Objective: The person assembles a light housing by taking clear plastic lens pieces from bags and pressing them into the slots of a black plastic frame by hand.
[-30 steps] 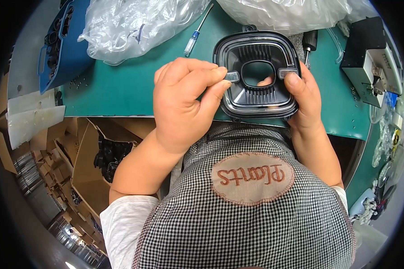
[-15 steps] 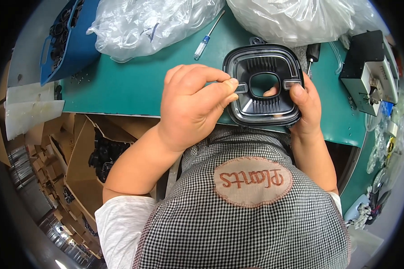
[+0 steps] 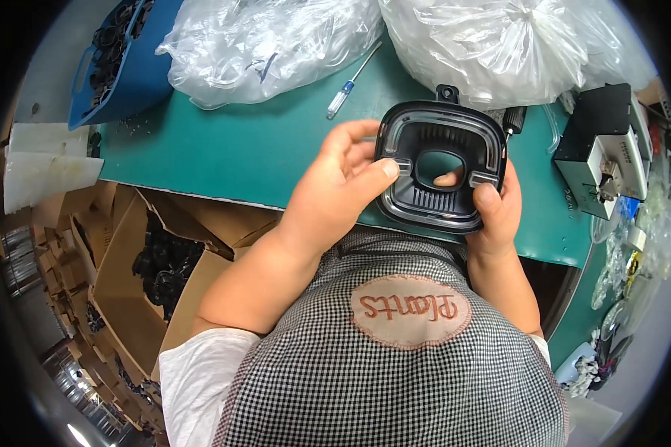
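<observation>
Housing: black plastic housing [image 3: 438, 138], rounded-square, ribbed round its central opening; both hands are holding it above the tabletop's front edge
Left hand: left hand [image 3: 339, 186] is pinching the housing's left edge; thumb is resting at a clear tab [image 3: 405, 167], fingers are going behind
Right hand: right hand [image 3: 499, 208] is closing on the right edge; thumb is lying just below the other tab; a fingertip is showing through the opening
Bags: crinkled translucent bags [image 3: 492, 48] are bounding the far side; slim screwdriver [image 3: 343, 97] is lying nearby
Room: smooth green tabletop [image 3: 224, 149] is stretching leftward toward a blue bin [image 3: 123, 71]
</observation>
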